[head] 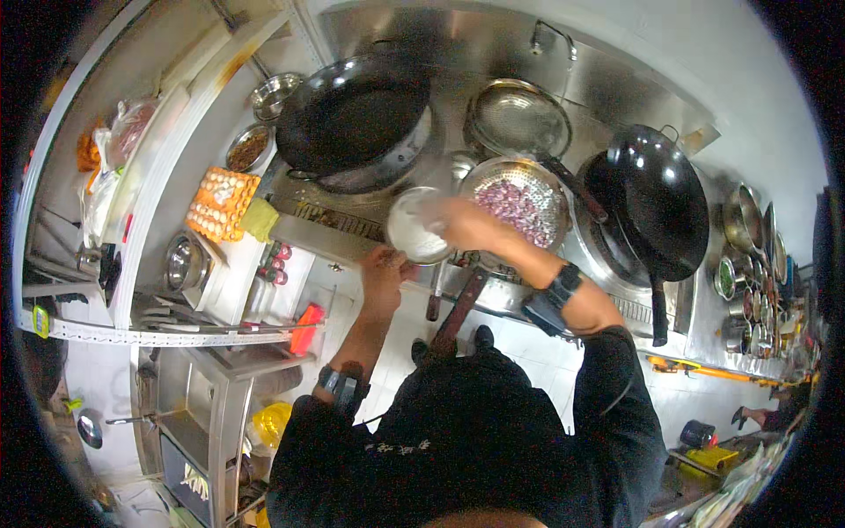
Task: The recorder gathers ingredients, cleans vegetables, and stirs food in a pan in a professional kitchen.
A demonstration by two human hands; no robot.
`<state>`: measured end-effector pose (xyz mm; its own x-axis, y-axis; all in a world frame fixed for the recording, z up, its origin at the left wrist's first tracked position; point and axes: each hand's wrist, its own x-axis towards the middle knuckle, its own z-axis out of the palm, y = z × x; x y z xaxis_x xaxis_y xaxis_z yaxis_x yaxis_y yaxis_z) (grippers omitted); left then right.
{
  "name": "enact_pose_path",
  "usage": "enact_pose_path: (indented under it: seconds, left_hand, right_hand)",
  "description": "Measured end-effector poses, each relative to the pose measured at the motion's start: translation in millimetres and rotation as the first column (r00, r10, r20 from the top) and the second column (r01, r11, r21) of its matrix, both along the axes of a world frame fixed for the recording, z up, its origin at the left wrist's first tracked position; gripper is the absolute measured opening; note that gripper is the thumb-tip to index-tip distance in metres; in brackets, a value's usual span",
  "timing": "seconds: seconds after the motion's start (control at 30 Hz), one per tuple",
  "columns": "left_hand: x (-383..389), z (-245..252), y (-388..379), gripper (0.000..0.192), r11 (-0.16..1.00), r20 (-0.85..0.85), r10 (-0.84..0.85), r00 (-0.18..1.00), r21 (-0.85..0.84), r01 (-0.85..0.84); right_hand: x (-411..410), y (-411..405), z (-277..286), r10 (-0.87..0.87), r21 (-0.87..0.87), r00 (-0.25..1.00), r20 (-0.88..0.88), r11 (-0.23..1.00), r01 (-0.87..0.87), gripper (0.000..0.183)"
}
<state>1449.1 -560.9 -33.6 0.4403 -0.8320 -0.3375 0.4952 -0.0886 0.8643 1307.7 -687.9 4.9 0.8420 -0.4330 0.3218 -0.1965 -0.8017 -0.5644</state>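
Note:
A round bowl of white contents [417, 234] stands at the stove's front edge. My right hand [455, 221], blurred, reaches over its right side, fingers at the white contents; whether they hold any is unclear. My left hand [388, 264] is at the bowl's lower left rim, its fingers bent; their hold on the rim is not plain. Right of the bowl, chopped purple onion pieces [511, 204] lie in a perforated metal strainer [476, 177], partly behind my right forearm. A wooden handle [462, 303] extends towards my body below the bowl.
A large black wok [356, 125] is at the back left, another black wok [667, 198] at the right. Behind the strainer sits a metal pan [521, 119] under a tap [554, 33]. Eggs on an orange tray [221, 204] and a green cloth [261, 220] are at the left; metal containers [743, 303] line the right.

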Motion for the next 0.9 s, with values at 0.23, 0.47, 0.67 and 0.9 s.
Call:
enact_pose_path:
  seconds: [0.23,0.47,0.67,0.9]
  left_hand:
    - [-54,6,-32,0.010,0.975,-0.067,-0.206,0.976,0.067,0.210]
    - [-73,-2,-48,0.007,0.963,-0.129,-0.258,0.957,0.038,0.265]
    - [-74,-13,-57,0.009,0.983,-0.123,-0.173,0.977,0.041,0.179]
    - [7,-25,-14,0.024,0.950,0.979,-0.091,0.185,0.030,0.310]
  right_hand:
    - [-11,-29,-73,-0.003,0.004,0.927,-0.375,1.000,0.005,0.042]
    - [-36,-49,-71,-0.027,0.739,0.966,-0.256,0.639,0.214,0.047]
    - [-67,-66,-24,-0.270,0.953,0.959,-0.084,0.260,0.157,0.028]
    - [-114,-72,11,-0.538,0.903,0.843,-0.012,0.356,0.240,0.022]
